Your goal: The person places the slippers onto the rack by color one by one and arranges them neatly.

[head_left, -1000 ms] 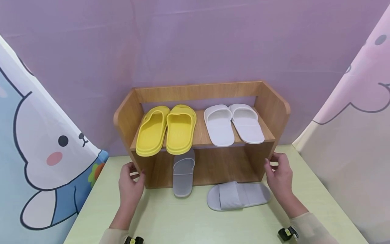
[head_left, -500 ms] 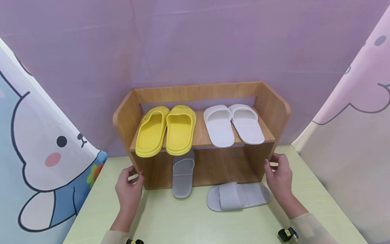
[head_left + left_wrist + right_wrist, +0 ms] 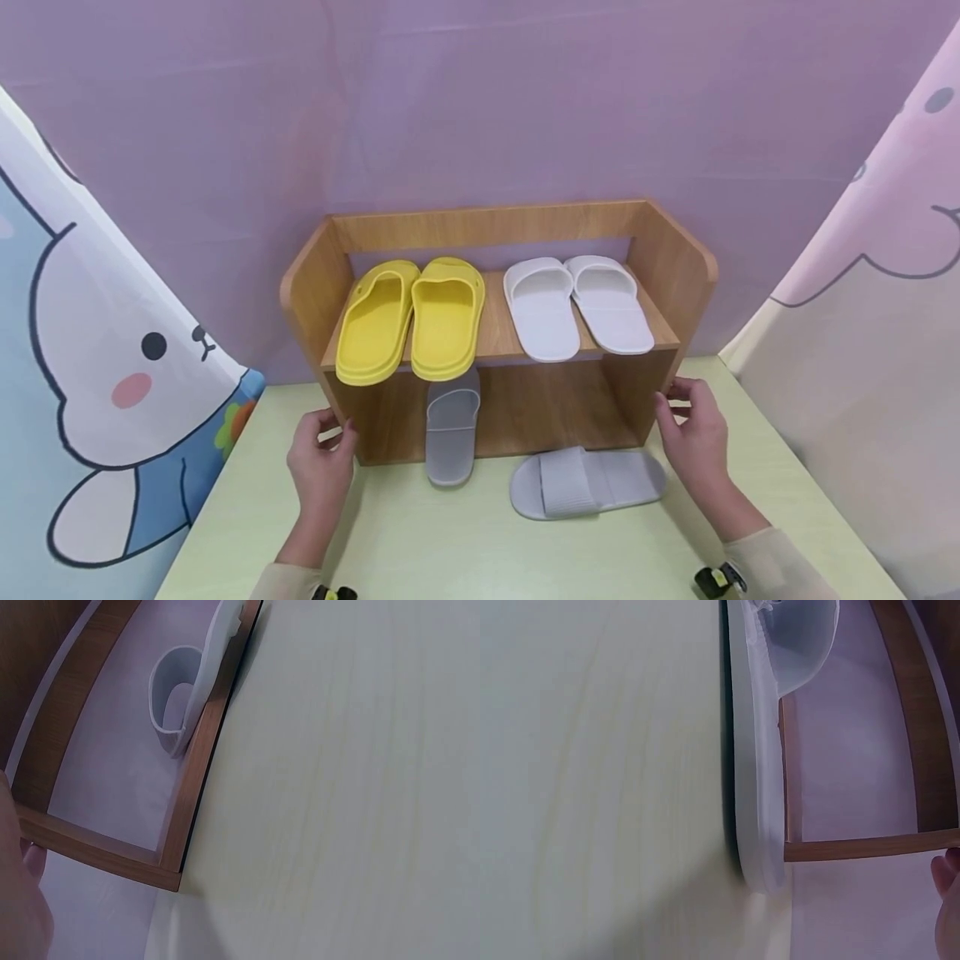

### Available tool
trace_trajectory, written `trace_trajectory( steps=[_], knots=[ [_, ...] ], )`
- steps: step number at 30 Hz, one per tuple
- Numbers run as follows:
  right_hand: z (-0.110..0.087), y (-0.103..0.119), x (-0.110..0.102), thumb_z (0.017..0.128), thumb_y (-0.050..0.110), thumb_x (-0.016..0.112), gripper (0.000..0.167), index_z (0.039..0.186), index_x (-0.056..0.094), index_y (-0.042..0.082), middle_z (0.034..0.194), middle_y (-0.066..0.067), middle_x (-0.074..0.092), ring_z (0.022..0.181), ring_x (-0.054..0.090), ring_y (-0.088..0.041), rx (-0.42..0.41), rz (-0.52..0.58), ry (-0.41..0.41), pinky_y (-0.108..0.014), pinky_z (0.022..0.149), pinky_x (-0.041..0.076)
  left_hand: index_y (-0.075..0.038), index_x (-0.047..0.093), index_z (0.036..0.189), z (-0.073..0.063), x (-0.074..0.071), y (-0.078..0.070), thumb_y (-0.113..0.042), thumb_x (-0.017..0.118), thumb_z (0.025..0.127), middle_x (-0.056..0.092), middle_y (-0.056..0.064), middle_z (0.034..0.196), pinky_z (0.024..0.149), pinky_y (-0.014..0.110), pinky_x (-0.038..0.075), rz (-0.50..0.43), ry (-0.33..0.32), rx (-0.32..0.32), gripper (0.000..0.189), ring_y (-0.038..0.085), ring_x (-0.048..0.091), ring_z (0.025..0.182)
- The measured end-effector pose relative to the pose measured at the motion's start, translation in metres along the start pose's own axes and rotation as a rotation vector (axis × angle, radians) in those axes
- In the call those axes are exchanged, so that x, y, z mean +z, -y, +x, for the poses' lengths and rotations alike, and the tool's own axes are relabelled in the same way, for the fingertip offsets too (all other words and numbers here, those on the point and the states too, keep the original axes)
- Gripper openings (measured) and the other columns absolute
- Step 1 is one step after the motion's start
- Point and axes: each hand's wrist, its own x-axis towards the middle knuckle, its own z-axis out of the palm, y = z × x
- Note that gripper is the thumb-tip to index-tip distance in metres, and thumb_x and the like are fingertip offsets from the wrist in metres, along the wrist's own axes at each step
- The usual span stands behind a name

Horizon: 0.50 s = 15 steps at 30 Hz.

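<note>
A small wooden shoe rack [image 3: 495,227] stands on the table in the head view. My left hand [image 3: 321,471] pinches the lower front edge of its left side panel, the thumb toward the front. On the opposite panel my right hand [image 3: 697,437] grips at about the same height. The upper shelf carries a pair of yellow slippers [image 3: 447,329] and a pair of white slippers [image 3: 553,321]. One grey slipper [image 3: 451,442] rests in the lower level, its toe inside and heel sticking out. Its mate, another grey slipper [image 3: 566,485], lies sideways before the rack, near my right hand.
The pale table [image 3: 465,554] extends in front of and beside the rack. A purple cloth backdrop [image 3: 480,100] hangs behind it. Cartoon-printed cloths flank the table, a rabbit cloth [image 3: 97,358] at left and a pink and cream cloth [image 3: 862,358] at right.
Both hands keep their hold on the rack's sides. The rack and the slippers stay in place; only tiny shifts of the whole view and of the right forearm show.
</note>
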Motion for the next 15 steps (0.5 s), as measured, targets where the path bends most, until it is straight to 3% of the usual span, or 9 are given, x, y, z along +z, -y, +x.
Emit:
trace_trajectory(
  steps=[4,9,15],
  knots=[
    [-0.004,0.001,-0.004,0.094,-0.009,0.072,0.027,0.119,0.064,-0.010,0.105,-0.018,0.072,0.094,0.068,-0.022,0.040,-0.013,0.028,-0.005,0.085,0.050,0.000,0.072,0.112,0.000,0.001,-0.001,0.007,0.080,0.092,0.074,0.007,0.107,0.078,0.017,0.064,0.002,0.005,-0.011,0.023,0.002,0.068,0.101],
    [-0.016,0.001,-0.010,0.092,-0.012,0.074,0.026,0.116,0.063,-0.010,0.100,-0.018,0.069,0.091,0.063,-0.020,0.060,-0.046,0.080,-0.017,0.086,0.048,0.000,0.072,0.112,0.000,0.000,-0.001,0.006,0.080,0.091,0.075,0.008,0.107,0.079,0.021,0.065,0.018,0.001,-0.009,0.023,0.001,0.068,0.101],
    [-0.032,0.002,-0.014,0.092,-0.009,0.079,0.028,0.116,0.066,-0.004,0.106,-0.010,0.072,0.093,0.068,-0.028,0.020,-0.035,0.252,-0.018,0.083,0.053,0.000,0.072,0.112,0.000,0.001,-0.001,0.006,0.080,0.091,0.075,0.008,0.107,0.079,0.022,0.066,0.024,-0.002,0.002,0.023,0.000,0.067,0.101]
  ],
)
